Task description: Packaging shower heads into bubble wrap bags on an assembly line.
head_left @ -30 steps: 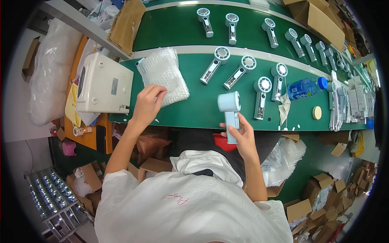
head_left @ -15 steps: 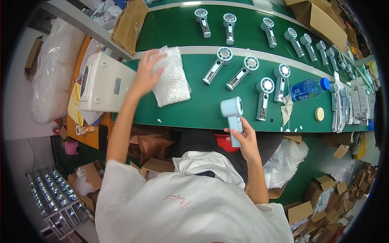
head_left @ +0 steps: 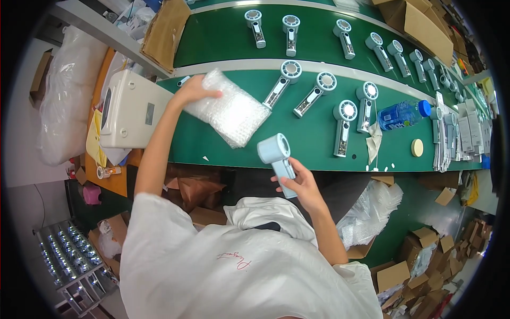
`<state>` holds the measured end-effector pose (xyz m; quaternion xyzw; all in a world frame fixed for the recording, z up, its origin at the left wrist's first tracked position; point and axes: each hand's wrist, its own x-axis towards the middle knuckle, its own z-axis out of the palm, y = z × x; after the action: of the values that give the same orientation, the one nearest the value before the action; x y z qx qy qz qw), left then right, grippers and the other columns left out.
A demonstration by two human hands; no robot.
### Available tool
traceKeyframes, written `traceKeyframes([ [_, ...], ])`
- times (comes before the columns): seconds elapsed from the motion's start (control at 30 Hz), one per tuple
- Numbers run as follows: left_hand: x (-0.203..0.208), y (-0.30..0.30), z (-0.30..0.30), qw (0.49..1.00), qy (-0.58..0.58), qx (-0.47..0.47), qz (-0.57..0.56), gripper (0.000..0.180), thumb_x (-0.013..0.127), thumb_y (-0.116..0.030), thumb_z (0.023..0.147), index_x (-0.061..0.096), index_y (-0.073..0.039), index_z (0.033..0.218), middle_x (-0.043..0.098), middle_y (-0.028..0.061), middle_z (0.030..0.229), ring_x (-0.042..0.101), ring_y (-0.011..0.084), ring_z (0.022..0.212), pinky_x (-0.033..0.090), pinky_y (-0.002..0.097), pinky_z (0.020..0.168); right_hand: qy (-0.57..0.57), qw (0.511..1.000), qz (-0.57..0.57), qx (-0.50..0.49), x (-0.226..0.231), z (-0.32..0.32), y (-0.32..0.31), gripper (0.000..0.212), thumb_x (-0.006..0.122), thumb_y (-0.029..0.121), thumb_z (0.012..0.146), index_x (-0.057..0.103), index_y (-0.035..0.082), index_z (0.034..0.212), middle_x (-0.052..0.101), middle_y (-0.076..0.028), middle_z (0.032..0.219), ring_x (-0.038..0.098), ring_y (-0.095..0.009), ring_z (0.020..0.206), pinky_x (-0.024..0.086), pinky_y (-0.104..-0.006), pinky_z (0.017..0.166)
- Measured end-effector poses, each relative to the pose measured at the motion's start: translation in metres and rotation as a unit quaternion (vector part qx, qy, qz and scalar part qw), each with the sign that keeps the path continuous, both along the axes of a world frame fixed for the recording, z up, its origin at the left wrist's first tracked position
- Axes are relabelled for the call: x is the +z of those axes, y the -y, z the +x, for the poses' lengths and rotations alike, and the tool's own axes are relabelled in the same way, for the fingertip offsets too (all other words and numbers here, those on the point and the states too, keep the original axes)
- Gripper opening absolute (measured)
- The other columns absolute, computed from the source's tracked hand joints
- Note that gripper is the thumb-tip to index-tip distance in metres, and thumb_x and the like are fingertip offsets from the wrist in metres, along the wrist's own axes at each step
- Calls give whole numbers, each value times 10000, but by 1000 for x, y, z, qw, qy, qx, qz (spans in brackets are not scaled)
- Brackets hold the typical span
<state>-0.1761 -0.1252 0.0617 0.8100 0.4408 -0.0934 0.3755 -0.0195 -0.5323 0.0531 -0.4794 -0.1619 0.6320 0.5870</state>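
My right hand is closed around the handle of a light-blue handheld fan, its round head up and tilted left, just off the bench's near edge. At the left, my left hand grips the upper left side of clear bubble wrap, the thumb on top and the other fingers hidden. Whether it is one piece or several layers I cannot tell. On the bench, right of the wrap, several similar fans lie with their handle insides showing, among them one fan near the wrap's right corner.
More fans line the green strip behind a pale rail. At the right lie a blue-capped bottle, a round cream lid and a crumpled tissue. A white machine stands left; cardboard boxes crowd the floor.
My left hand has taken hold of the bubble wrap, which has turned and shifted right toward the fans. My right hand has moved left with the fan, now tilted more.
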Motion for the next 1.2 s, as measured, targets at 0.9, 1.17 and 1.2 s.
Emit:
traceKeyframes([
  [0.9,-6,183,11,969,119,-31,216,119,574,-101,870,539,12,853,611,167,784,586,334,706,485,398,666,74,988,114,-69,-32,18,-66,581,603,4,922,366,-23,1452,546,-193,1285,635,-273,1049,558,-330,800],
  [1.17,-12,169,-8,931,327,150,-67,95,515,-79,941,553,2,973,583,78,892,529,186,795,444,298,768,482,859,166,48,-36,10,-98,505,656,50,902,484,27,1376,609,-119,1222,652,-224,941,520,-314,767],
  [1.2,-14,166,-13,931,326,150,-66,95,515,-79,941,553,2,973,583,78,892,529,186,795,444,298,768,482,859,167,47,-34,8,-101,505,656,50,902,484,27,1376,609,-119,1222,652,-224,941,520,-314,767],
])
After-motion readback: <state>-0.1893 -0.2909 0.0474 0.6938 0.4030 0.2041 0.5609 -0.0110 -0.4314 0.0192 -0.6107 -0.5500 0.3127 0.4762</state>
